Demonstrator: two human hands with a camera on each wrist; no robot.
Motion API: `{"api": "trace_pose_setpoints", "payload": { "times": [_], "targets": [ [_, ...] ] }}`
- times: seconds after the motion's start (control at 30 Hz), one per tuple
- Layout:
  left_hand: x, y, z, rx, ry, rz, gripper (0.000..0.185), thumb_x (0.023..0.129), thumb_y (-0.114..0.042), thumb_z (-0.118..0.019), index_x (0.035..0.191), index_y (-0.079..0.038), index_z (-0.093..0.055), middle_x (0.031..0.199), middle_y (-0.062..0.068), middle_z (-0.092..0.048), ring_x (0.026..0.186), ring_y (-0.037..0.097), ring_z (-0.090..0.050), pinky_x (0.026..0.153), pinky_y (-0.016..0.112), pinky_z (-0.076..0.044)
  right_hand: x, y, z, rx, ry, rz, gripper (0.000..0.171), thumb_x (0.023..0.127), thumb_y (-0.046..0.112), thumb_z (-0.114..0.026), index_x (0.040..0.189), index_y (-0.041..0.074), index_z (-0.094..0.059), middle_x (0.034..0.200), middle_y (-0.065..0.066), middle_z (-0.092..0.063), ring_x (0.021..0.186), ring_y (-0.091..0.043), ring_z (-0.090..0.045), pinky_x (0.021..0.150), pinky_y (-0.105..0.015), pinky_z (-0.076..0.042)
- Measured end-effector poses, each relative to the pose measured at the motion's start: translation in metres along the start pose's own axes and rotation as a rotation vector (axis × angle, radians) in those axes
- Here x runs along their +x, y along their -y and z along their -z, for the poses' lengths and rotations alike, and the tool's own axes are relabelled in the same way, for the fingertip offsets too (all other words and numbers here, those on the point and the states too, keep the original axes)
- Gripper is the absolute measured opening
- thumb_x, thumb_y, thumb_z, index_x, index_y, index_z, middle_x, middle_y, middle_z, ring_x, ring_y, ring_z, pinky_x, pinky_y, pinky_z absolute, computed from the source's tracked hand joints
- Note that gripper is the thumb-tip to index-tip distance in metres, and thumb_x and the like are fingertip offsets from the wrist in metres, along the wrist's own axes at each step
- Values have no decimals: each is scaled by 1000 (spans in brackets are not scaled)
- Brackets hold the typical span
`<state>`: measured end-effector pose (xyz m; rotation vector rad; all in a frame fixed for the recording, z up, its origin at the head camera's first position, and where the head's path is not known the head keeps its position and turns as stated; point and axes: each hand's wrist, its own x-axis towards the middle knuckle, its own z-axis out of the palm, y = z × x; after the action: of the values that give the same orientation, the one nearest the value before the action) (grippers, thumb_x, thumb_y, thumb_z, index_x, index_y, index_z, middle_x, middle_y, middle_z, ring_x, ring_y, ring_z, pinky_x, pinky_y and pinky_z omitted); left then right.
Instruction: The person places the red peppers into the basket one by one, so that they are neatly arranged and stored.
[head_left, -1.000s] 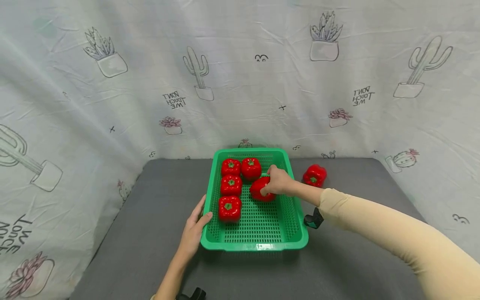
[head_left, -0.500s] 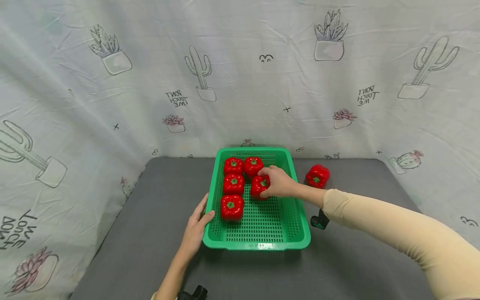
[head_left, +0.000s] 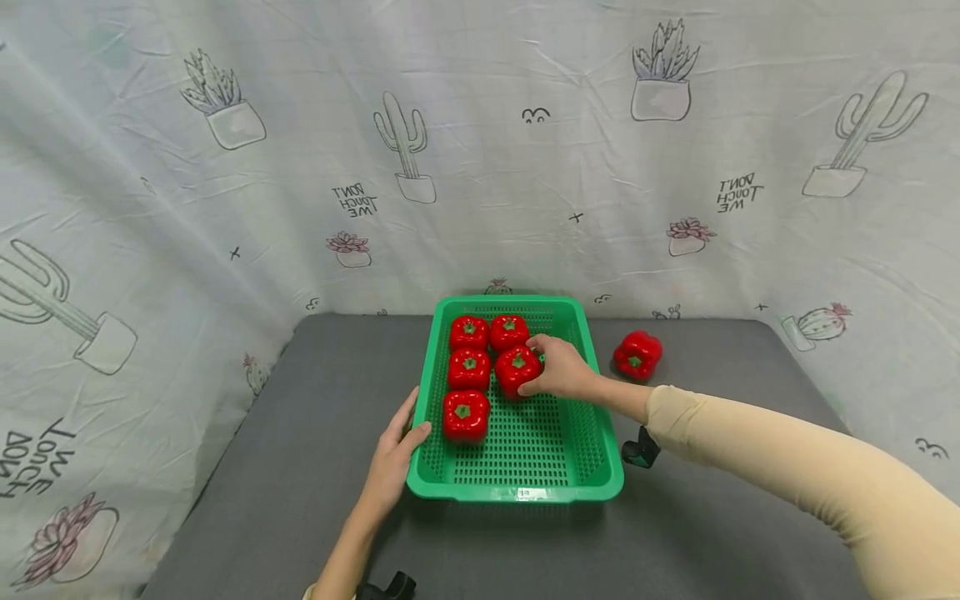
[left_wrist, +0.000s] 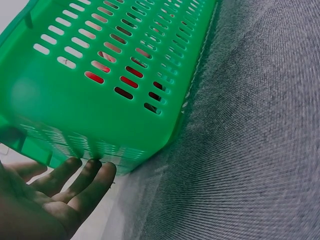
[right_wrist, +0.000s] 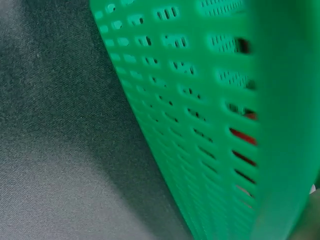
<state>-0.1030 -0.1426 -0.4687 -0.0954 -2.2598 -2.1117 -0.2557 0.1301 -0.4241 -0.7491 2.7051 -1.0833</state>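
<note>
Fingers of the right hand (head_left: 558, 371) are curled over the right flank of a red pepper (head_left: 516, 369), thumb low on its near side, grasping it. The pepper lies to the left of that hand, stem up, its short axis upright, resting on the floor of the green basket (head_left: 603, 450) in the second column, just beside the pepper (head_left: 469, 368) to its left and just in front of the rear pepper (head_left: 509, 331). The right hand is far nearer to it than the left.

The left hand (head_left: 392, 462) lies flat against the basket's left wall near the front corner, fingers straight, thumb hooked over the rim; the left wrist view shows the fingertips (left_wrist: 90, 172) touching the slotted wall.

Peppers are glossy, blocky, lobed, with green star-shaped stems. Two more sit in the left column (head_left: 468, 332) (head_left: 465, 415). A sixth pepper (head_left: 637, 354) lies outside on the grey mat (head_left: 300, 467), well apart to the right. The basket is rigid plastic, perforated with slots. The mat is matte, finely woven.
</note>
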Motion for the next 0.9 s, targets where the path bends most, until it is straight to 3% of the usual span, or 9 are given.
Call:
{"api": "trace_pose_setpoints", "payload": {
  "times": [0.27, 0.67, 0.9],
  "targets": [
    [1, 3, 0, -4, -7, -3, 60, 103, -26, -53, 157, -22, -26, 156, -4, -28, 139, 15, -31, 100, 20, -37, 0, -2, -5, -1, 17, -68, 79, 73, 26, -89, 132, -5, -46, 108, -15, -62, 84, -22, -60, 69, -34, -51],
    [2, 3, -1, -5, -4, -20, 60, 103, -26, -53, 157, -22, -27, 156, -3, -28, 139, 15, -31, 101, 20, -36, -3, -4, -5, 36, 28, -89, 78, 74, 34, -88, 130, -2, -47, 109, -15, -63, 87, -22, -61, 70, -36, -52],
    [2, 4, -2, 2, -2, -23, 61, 103, -27, -53, 157, -21, -25, 157, -4, -27, 140, 14, -29, 102, 19, -34, -5, -4, -7, 113, 35, -141, 80, 74, 35, -88, 135, 0, -50, 111, -14, -63, 87, -21, -62, 71, -36, -52]
  ]
}}
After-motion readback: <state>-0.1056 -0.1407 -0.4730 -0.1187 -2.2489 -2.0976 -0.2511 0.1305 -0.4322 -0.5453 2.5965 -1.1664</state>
